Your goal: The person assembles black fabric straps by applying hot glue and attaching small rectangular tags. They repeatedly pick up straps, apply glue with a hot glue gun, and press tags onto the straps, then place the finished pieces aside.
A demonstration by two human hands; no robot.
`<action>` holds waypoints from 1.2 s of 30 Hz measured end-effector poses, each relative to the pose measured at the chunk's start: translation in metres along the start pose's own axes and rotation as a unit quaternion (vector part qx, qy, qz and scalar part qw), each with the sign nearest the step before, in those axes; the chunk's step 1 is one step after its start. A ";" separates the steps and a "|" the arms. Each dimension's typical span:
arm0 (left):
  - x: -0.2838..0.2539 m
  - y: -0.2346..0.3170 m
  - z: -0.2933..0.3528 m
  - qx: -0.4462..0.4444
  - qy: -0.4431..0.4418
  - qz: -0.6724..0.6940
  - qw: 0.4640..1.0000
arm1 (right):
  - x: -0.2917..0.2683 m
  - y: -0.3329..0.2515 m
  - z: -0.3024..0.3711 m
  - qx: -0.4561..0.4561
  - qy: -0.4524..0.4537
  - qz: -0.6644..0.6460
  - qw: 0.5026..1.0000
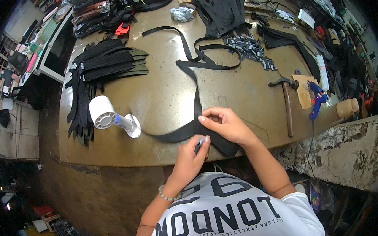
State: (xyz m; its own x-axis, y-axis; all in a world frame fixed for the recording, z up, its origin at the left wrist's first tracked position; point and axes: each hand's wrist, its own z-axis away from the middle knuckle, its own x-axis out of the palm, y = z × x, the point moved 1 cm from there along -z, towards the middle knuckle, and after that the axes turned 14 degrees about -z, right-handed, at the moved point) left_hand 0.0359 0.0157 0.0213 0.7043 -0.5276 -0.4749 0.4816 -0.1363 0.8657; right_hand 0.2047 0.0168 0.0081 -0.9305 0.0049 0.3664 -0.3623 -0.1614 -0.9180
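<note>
By the near edge of the table, my right hand pinches a narrow black strap between thumb and fingers. That strap runs away from me up the table in loose folds. Beneath the hands, a wider black strip curves from the left and ends at the table edge. My left hand is closed just below and left of the right one, touching the black strip. Between its thumb and fingers shows a small grey piece, too covered to tell its kind.
A white handheld fan stands left of the strip. Black straps are stacked beyond it. Small grey-and-black pieces lie heaped near a strap pile. A hammer and a blue glue gun with a hanging cord lie right.
</note>
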 end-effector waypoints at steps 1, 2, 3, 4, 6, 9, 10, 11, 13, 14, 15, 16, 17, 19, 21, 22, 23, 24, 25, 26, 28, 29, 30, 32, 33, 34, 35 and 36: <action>-0.004 0.001 0.002 -0.009 -0.034 -0.089 0.995 | -0.001 -0.003 0.002 0.040 0.016 0.019 0.999; -0.007 0.005 0.004 0.032 0.005 -0.110 0.993 | -0.003 -0.007 0.005 0.057 0.010 0.030 0.998; -0.011 0.010 0.004 0.065 0.056 -0.114 0.990 | -0.005 -0.010 0.008 0.087 0.010 0.042 0.995; -0.015 0.014 0.003 0.097 0.104 -0.122 0.982 | -0.008 -0.013 0.011 0.062 0.011 0.074 0.995; -0.023 0.021 -0.003 0.118 0.169 -0.196 0.959 | -0.014 -0.015 0.015 0.071 -0.005 0.037 0.997; -0.033 0.016 -0.021 0.066 0.045 -0.177 0.981 | -0.021 -0.011 0.010 0.083 -0.041 0.016 0.996; -0.034 0.013 -0.024 0.066 0.040 -0.147 0.986 | -0.022 -0.010 0.005 0.079 -0.051 0.024 0.995; -0.034 0.009 -0.026 0.052 0.034 -0.122 0.991 | -0.021 -0.011 -0.002 0.081 -0.057 0.033 0.995; -0.031 0.003 -0.028 0.042 0.031 -0.123 0.991 | -0.015 -0.015 -0.018 0.088 -0.071 -0.056 0.992; -0.028 0.001 -0.030 0.045 0.035 -0.149 0.987 | -0.011 -0.019 -0.024 0.097 -0.062 -0.067 0.991; -0.025 -0.001 -0.031 0.049 0.041 -0.175 0.982 | -0.006 -0.026 -0.027 0.084 -0.080 -0.093 0.989; -0.022 -0.002 -0.033 0.062 0.066 -0.206 0.974 | -0.001 -0.035 -0.027 -0.024 -0.071 0.043 0.996; -0.020 -0.004 -0.035 0.048 0.081 -0.228 0.969 | 0.005 -0.044 -0.023 -0.144 -0.079 0.167 0.972; -0.018 -0.008 -0.040 0.036 0.125 -0.277 0.952 | 0.014 -0.057 -0.007 -0.281 -0.078 0.364 0.885; -0.018 -0.013 -0.043 0.042 0.138 -0.252 0.957 | 0.023 -0.057 0.012 -0.297 -0.049 0.374 0.877; -0.017 -0.015 -0.043 0.065 0.168 -0.241 0.954 | 0.025 -0.052 0.016 -0.230 -0.015 0.365 0.902; -0.016 -0.017 -0.044 0.084 0.191 -0.234 0.950 | 0.026 -0.043 0.016 -0.185 0.021 0.331 0.925; -0.016 -0.019 -0.044 0.076 0.196 -0.227 0.951 | 0.025 -0.033 0.013 -0.096 0.062 0.296 0.948; -0.015 -0.020 -0.044 0.066 0.194 -0.225 0.953 | 0.025 -0.024 0.008 -0.172 0.061 0.339 0.923; -0.014 -0.022 -0.045 0.049 0.190 -0.224 0.955 | 0.022 -0.017 0.000 -0.206 0.062 0.384 0.898; -0.013 -0.021 -0.045 0.059 0.210 -0.221 0.951 | 0.017 -0.002 -0.008 -0.248 0.060 0.430 0.866; -0.013 -0.021 -0.045 0.060 0.220 -0.222 0.948 | 0.015 0.003 -0.010 -0.246 0.055 0.440 0.862; -0.013 -0.020 -0.044 0.038 0.207 -0.221 0.952 | 0.013 0.007 -0.010 -0.240 0.053 0.453 0.857; -0.013 -0.019 -0.043 -0.001 0.190 -0.215 0.958 | 0.012 0.008 -0.006 -0.265 0.041 0.476 0.837; -0.013 -0.018 -0.042 0.016 0.187 -0.234 0.954 | 0.012 0.006 -0.002 -0.262 0.033 0.492 0.830; -0.013 -0.017 -0.042 0.038 0.188 -0.250 0.949 | 0.012 0.005 0.002 -0.268 0.023 0.503 0.821; -0.013 -0.016 -0.041 0.064 0.186 -0.266 0.944 | 0.012 0.003 0.005 -0.274 0.014 0.515 0.812; -0.013 -0.016 -0.040 0.079 0.180 -0.281 0.939 | 0.012 0.002 0.008 -0.267 0.007 0.514 0.815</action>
State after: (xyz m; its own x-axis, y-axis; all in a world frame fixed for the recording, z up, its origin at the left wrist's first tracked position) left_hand 0.0401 0.0585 0.0072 0.5057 -0.0218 -0.8624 0.7668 -0.4468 0.4609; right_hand 0.1932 0.0083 0.0120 -0.7567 0.1505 -0.6362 0.6406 0.3648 -0.6757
